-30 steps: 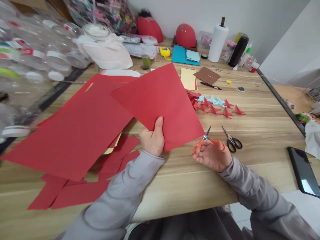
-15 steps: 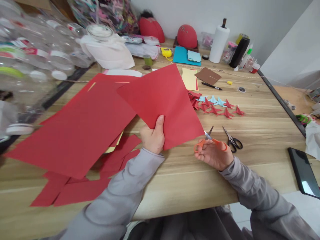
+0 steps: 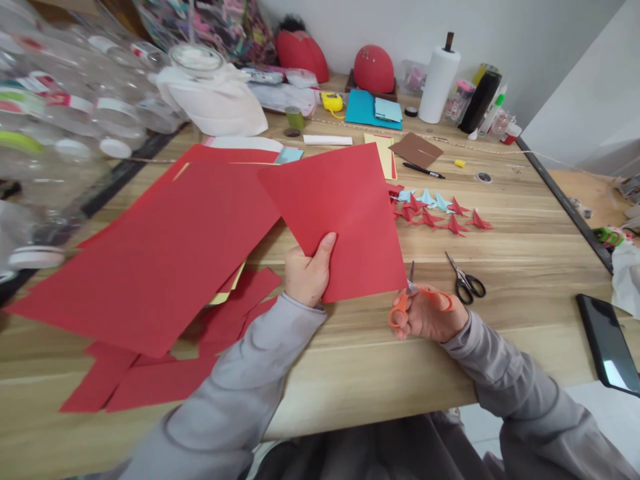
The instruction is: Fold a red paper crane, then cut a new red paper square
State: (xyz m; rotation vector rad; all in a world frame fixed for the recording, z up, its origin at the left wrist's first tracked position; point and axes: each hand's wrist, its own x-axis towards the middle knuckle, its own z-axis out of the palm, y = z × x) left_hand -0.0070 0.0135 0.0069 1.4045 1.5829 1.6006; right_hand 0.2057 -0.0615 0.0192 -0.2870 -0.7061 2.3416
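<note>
My left hand point(image 3: 309, 272) pinches a square sheet of red paper point(image 3: 350, 213) by its lower left edge, thumb on top, above the table. A pair of orange-handled scissors point(image 3: 400, 311) is in my right hand point(image 3: 430, 316), with its handles spread and its blades apart at the sheet's lower right corner. One blade is partly hidden by the paper. To the left lie large red sheets point(image 3: 165, 247), overlapping, with red paper scraps point(image 3: 165, 383) below them. Beyond the held sheet are several small folded red and light-blue paper shapes point(image 3: 435, 212).
Black-handled scissors point(image 3: 467, 283) lie right of my right hand, and a phone point(image 3: 607, 347) rests at the right edge. A black pen point(image 3: 423, 171) and brown paper point(image 3: 417, 149) lie farther back. Clear plastic bottles point(image 3: 95, 120) crowd the left side.
The red sheet has turned so its right edge stands steeper, and its top corner has moved right. My right hand has lowered slightly and turned the orange scissors, their blades staying near the corner.
</note>
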